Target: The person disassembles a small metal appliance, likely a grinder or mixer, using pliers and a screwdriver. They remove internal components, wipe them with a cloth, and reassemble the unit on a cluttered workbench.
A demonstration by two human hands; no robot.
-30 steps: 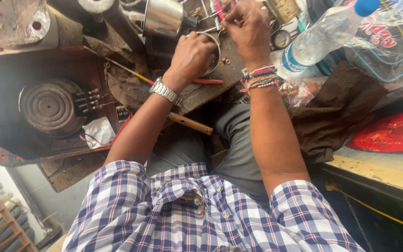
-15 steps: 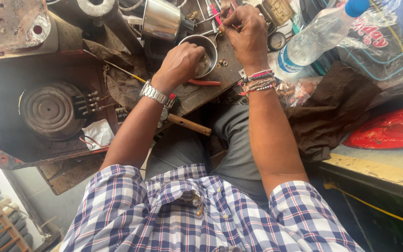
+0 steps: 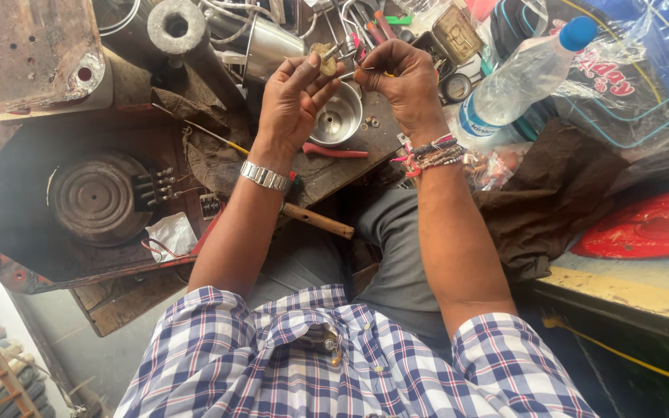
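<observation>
My left hand [image 3: 294, 99] is raised above the workbench and pinches a small tan metal part [image 3: 323, 57] between thumb and fingers. My right hand [image 3: 401, 80] is beside it, fingers closed around a thin tool with a yellow handle [image 3: 384, 73], its tip pointing toward the part. Just below both hands a small round metal bowl [image 3: 337, 120] sits on the bench. A metal watch is on my left wrist and several bead bracelets on my right.
A dark stove base with a round coil plate [image 3: 96, 200] lies at left. A clear plastic water bottle [image 3: 518, 77] lies at right beside bags. Red-handled pliers [image 3: 334, 152], a wooden-handled tool [image 3: 316, 220], a steel can [image 3: 271, 45] and scattered tools crowd the bench. A red tray [image 3: 648, 224] sits at right.
My left hand has lifted off the metal bowl and come up with the small part. My right hand has moved closer to it. The view has shifted slightly.
</observation>
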